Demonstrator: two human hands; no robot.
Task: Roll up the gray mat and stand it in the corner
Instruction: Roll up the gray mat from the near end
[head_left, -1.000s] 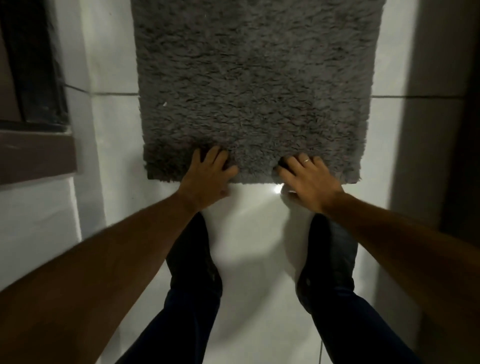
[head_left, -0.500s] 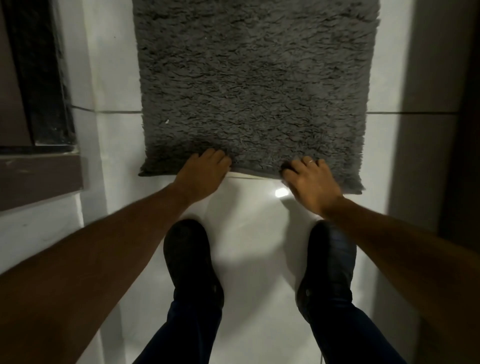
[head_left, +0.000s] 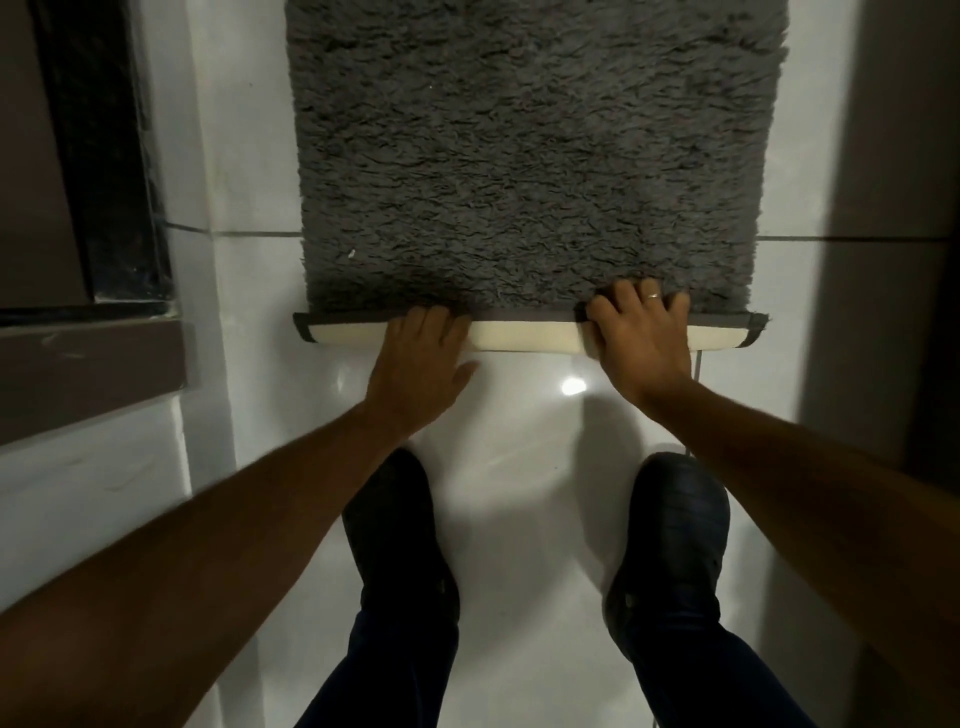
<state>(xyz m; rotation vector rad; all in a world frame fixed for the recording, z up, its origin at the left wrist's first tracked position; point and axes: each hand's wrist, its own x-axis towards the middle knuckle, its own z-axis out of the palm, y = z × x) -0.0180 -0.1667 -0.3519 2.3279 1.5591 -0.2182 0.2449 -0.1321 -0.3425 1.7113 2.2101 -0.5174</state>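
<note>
- The shaggy gray mat (head_left: 524, 156) lies flat on the glossy white tiled floor (head_left: 519, 426), near edge folded over.
- Left hand (head_left: 415, 364) and right hand (head_left: 644, 338) press that fold, each grip closed on it.
- It looks soft and light; hold the rolled edge.

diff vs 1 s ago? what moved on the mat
Both hands, left hand and right hand, turned the gray mat's near edge up and over, away from the person, exposing its cream backing. Before, that edge lay flat. The rest of the mat stays flat on the white tile floor; shoes unmoved.
</note>
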